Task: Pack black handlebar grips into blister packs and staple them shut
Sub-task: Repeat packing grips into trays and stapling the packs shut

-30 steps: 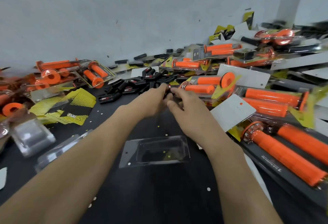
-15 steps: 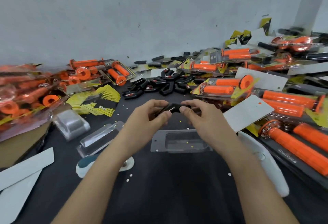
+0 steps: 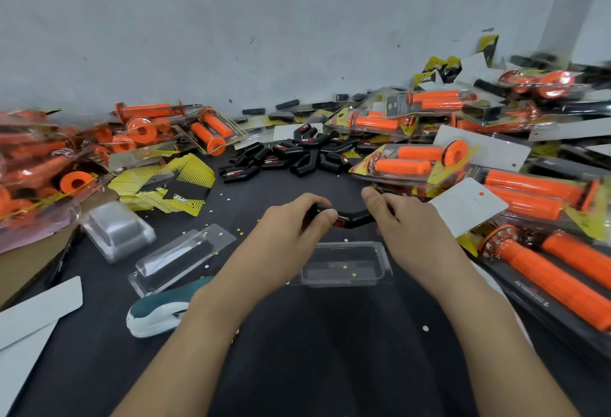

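Both my hands hold a bent black grip [image 3: 352, 216] with a red mark, just above the table. My left hand [image 3: 291, 228] grips its left end with curled fingers. My right hand [image 3: 406, 228] pinches its right end. Right below lies an open clear blister tray [image 3: 344, 266], empty but for small yellow and white specks. Farther back sits a heap of black grips [image 3: 297, 155]. A green and white stapler [image 3: 162, 309] lies left of my left forearm.
Packs of orange grips [image 3: 529, 185] pile up along the right and at the far left [image 3: 49, 158]. Yellow printed cards [image 3: 172, 188], spare clear blisters [image 3: 178, 256] and white backing cards [image 3: 36, 310] lie to the left. A grey wall runs behind.
My hands have drawn back from the heap of black grips toward me, bringing the black grip over the blister tray. They have spread apart along it, and the view tilted down.
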